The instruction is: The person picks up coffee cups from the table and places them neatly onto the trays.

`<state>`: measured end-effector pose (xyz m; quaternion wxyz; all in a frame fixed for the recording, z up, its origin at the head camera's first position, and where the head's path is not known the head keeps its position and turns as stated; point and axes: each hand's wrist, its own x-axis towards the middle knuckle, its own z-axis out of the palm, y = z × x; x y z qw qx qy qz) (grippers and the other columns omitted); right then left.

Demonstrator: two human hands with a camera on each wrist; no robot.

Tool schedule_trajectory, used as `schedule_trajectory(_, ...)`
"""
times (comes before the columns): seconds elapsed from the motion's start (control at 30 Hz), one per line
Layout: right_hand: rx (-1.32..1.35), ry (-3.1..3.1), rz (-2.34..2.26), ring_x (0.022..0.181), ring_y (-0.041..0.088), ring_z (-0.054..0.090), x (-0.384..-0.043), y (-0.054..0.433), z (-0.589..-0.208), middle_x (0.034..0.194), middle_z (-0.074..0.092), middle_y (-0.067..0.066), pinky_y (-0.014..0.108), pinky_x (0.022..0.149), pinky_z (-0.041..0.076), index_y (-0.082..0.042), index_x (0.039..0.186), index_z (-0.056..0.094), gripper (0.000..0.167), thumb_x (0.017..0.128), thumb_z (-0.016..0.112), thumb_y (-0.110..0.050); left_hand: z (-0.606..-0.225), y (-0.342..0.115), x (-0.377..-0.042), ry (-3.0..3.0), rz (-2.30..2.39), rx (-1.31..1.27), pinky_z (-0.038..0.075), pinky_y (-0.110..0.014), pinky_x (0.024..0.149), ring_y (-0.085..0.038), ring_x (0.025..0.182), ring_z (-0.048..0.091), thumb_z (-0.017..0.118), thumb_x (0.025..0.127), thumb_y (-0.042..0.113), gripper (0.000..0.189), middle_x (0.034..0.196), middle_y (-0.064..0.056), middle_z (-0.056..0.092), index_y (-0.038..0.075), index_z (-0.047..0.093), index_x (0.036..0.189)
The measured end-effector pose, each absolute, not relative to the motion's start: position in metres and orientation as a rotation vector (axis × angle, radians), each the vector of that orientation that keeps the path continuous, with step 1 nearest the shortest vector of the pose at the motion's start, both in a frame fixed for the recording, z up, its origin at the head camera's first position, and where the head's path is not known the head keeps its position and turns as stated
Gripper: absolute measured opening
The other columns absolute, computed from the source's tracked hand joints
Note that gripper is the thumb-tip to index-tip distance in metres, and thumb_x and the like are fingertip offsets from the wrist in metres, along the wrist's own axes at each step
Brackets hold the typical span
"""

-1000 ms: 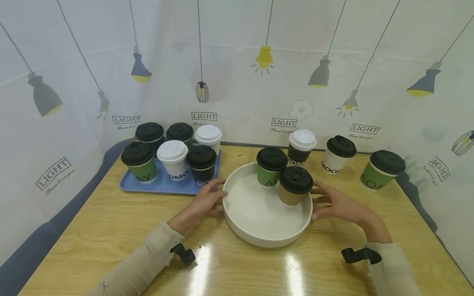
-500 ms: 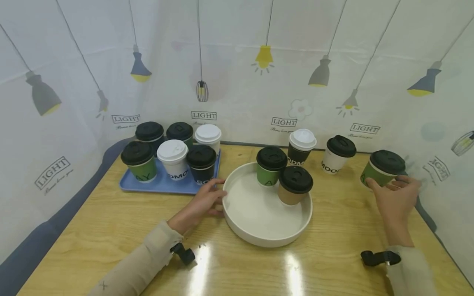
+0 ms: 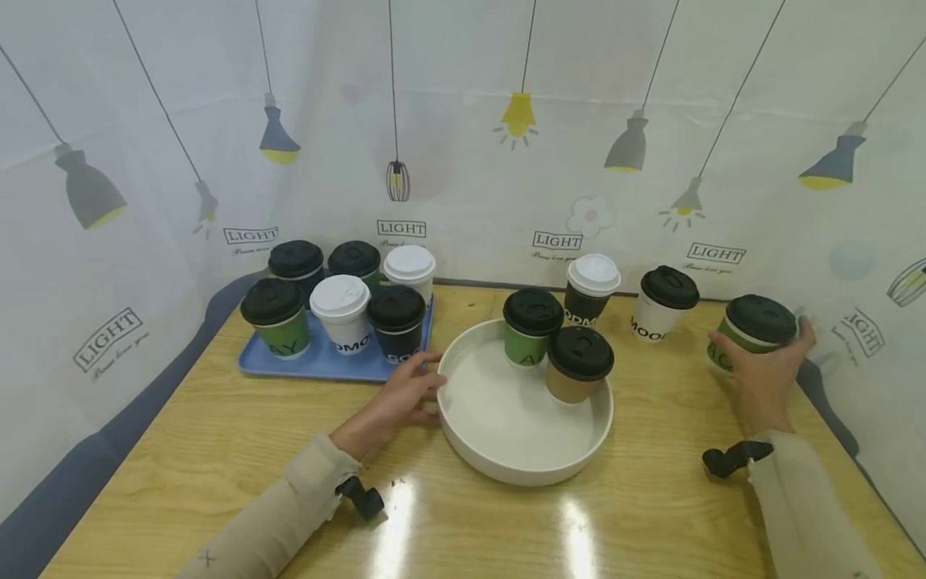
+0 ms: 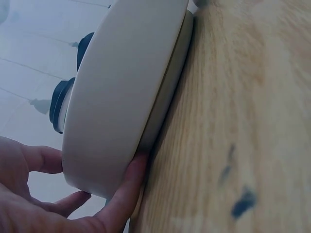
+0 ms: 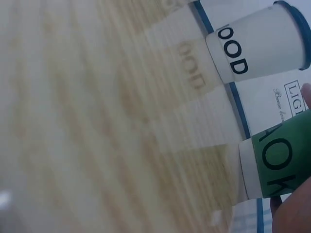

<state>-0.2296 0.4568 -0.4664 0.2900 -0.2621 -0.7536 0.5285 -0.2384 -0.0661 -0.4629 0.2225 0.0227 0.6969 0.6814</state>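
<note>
My right hand (image 3: 768, 374) grips a green paper coffee cup (image 5: 284, 158) with a black lid at the table's right, thumb on its near side. My left hand (image 3: 401, 392) holds the left side of a round cream tray (image 3: 499, 434); in the left wrist view, its fingers (image 4: 46, 159) touch the outer wall from rim to base. Inside the tray stand a green cup (image 3: 526, 347) and a brown cup (image 3: 570, 384), both black-lidded. Between the tray and my right hand are a black cup (image 3: 584, 305) with a white lid and a white cup (image 3: 654, 318) with a black lid.
A blue rectangular tray (image 3: 318, 367) at the left holds several lidded cups in two rows, close to my left hand. The wooden table (image 3: 463, 531) runs back to a white curtain (image 3: 463, 137) printed with lamps, which hangs behind and at both sides.
My right hand has left the round tray's right side, moved right and taken hold of the green cup there. My left hand has stayed at the tray.
</note>
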Motion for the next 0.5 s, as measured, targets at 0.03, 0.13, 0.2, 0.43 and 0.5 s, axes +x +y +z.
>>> schedule_trajectory(0.03, -0.703, -2.010, 1.406, 0.160, 0.014, 0.016, -0.2321, 0.4585, -0.4668, 0.173, 0.007, -0.003, 0.034, 0.132, 0.015, -0.042, 0.161, -0.001, 0.118, 0.082, 0.085, -0.039, -0.4631, -0.0663, -0.2385, 1.924, 1.884, 0.059, 0.066, -0.041, 0.079, -0.029, 0.106, 0.070, 0.055, 0.102, 0.014, 0.056, 0.141, -0.023, 0.044, 0.011, 0.040, 0.156)
schedule_trajectory(0.13, -0.732, -2.016, 1.403, 0.159, 0.017, 0.020, -0.2383, 0.4634, -0.4682, 0.173, 0.012, -0.002, 0.038, 0.132, 0.019, -0.044, 0.160, 0.002, 0.115, 0.081, 0.085, -0.041, -0.4642, -0.0673, -0.2388, 1.921, 1.881, 0.054, 0.066, -0.041, 0.080, -0.030, 0.108, 0.069, 0.055, 0.103, 0.015, 0.056, 0.142, -0.023, 0.043, 0.011, 0.039, 0.157)
schedule_trajectory(0.2, -0.764, -2.019, 1.418, 0.158, 0.018, 0.023, -0.2403, 0.4655, -0.4682, 0.172, 0.015, -0.002, 0.039, 0.132, 0.020, -0.045, 0.160, 0.003, 0.113, 0.082, 0.084, -0.042, -0.4649, -0.0675, -0.2390, 1.916, 1.883, 0.046, 0.066, -0.040, 0.078, -0.030, 0.108, 0.069, 0.055, 0.103, 0.015, 0.056, 0.141, -0.023, 0.044, 0.012, 0.039, 0.157)
schedule_trajectory(0.43, -0.802, -2.027, 1.422, 0.152, 0.018, 0.032, -0.2348, 0.4608, -0.4647, 0.168, 0.026, -0.001, 0.036, 0.129, 0.026, -0.045, 0.159, 0.009, 0.105, 0.084, 0.082, -0.040, -0.4654, -0.0655, -0.2398, 1.906, 1.900, 0.036, 0.066, -0.037, 0.073, -0.026, 0.101, 0.069, 0.056, 0.101, 0.014, 0.056, 0.134, -0.020, 0.050, 0.012, 0.041, 0.156)
schedule_trajectory(0.5, -0.791, -2.042, 1.418, 0.151, 0.018, 0.033, -0.2316, 0.4585, -0.4634, 0.168, 0.028, -0.001, 0.036, 0.129, 0.026, -0.043, 0.159, 0.010, 0.105, 0.084, 0.083, -0.039, -0.4651, -0.0656, -0.2403, 1.906, 1.900, 0.039, 0.066, -0.037, 0.073, -0.027, 0.102, 0.069, 0.056, 0.101, 0.014, 0.057, 0.134, -0.021, 0.051, 0.012, 0.041, 0.156)
